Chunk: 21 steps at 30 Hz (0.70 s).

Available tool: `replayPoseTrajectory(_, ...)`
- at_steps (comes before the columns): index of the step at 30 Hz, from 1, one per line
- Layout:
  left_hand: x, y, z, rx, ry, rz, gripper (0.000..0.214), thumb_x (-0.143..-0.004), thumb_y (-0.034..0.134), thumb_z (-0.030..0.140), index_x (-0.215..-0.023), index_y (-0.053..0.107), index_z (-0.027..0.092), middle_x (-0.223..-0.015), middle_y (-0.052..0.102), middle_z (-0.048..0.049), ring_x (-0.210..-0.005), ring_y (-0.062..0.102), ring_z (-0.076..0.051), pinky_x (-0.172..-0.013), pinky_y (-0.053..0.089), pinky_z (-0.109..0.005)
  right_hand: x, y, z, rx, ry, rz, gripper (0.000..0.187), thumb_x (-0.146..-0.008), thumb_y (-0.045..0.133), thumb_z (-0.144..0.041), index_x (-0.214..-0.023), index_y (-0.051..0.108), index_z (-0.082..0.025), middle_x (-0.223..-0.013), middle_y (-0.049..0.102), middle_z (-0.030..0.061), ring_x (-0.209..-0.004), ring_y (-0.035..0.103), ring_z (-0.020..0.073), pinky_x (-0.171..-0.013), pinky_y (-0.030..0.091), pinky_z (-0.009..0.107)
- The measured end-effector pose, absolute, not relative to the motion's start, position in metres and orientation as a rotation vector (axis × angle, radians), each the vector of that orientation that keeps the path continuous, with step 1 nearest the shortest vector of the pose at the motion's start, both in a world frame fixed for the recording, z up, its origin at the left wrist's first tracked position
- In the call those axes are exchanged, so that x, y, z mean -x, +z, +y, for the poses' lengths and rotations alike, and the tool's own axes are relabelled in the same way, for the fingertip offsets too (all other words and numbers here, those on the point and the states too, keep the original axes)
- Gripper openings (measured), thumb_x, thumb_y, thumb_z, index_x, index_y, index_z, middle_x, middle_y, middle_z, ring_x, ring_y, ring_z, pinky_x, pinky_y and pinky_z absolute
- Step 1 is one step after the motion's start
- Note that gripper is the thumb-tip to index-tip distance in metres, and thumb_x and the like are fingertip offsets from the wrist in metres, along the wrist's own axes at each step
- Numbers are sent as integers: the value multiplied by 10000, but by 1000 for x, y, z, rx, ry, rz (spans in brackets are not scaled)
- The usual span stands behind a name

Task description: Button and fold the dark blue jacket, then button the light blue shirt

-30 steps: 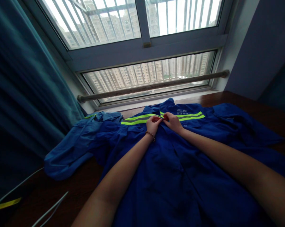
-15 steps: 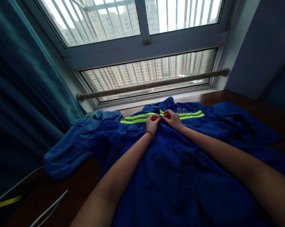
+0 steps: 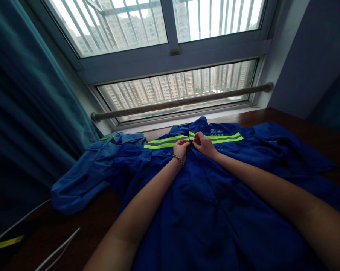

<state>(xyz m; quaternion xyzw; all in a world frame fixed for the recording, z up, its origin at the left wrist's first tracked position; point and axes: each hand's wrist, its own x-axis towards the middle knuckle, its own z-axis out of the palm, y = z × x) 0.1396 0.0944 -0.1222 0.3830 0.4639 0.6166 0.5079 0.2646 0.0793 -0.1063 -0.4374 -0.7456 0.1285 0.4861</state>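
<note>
A blue work shirt (image 3: 209, 210) with a yellow-green reflective stripe (image 3: 161, 142) lies spread front-up on a dark wooden table (image 3: 82, 229). My left hand (image 3: 181, 148), with a bead bracelet at the wrist, pinches the left edge of the shirt's front opening at the stripe. My right hand (image 3: 205, 144) pinches the facing edge right beside it. Both hands are closed on the fabric, fingertips almost touching. The spot between the fingers is too small to make out.
The shirt's left sleeve (image 3: 85, 180) lies bunched toward a teal curtain (image 3: 25, 113). A barred window with a metal rail (image 3: 181, 102) runs behind the table. White cables (image 3: 57, 250) and a yellow tag (image 3: 6, 243) lie at the near left.
Both hands stay at the shirt's front opening by the stripe; the right hand's fingers have shifted slightly up and left. The view has barely moved.
</note>
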Motion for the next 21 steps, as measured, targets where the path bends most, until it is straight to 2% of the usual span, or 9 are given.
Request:
replayPoseTrajectory(6,-140,-125,97,-987,1498,1150,213,-464,651,86,-640,541,135,-524,559,24,-440,495,-68,-435,382,-179,-265,-110,85,1081,413,-1715,185,-685,547,-157,-836,443,-177,-670,576,-4,-605,561,124,-583,427,231)
replayPoseTrajectory(11,-140,-123,96,-1076,1491,1175,212,-462,662,76,-632,550,136,-570,584,8,-506,528,-87,-493,411,-194,-270,-116,100,1155,1033,-1334,259,-616,638,-167,-773,432,-179,-552,535,-53,-451,503,84,-442,402,192)
replayPoseTrajectory(13,-140,-121,95,-1139,1492,1170,211,-470,670,85,-636,551,136,-588,590,4,-532,540,-95,-522,424,-204,-272,-117,105,1171,1181,-1229,275,-606,652,-158,-766,429,-176,-498,511,-62,-397,471,76,-379,374,179)
replayPoseTrajectory(21,-140,-122,94,-1347,1505,1202,182,-507,669,95,-638,554,145,-600,585,0,-565,548,-111,-561,430,-221,-276,-113,106,1209,1249,-1183,260,-590,668,-138,-733,452,-160,-541,557,-6,-434,519,97,-397,421,206)
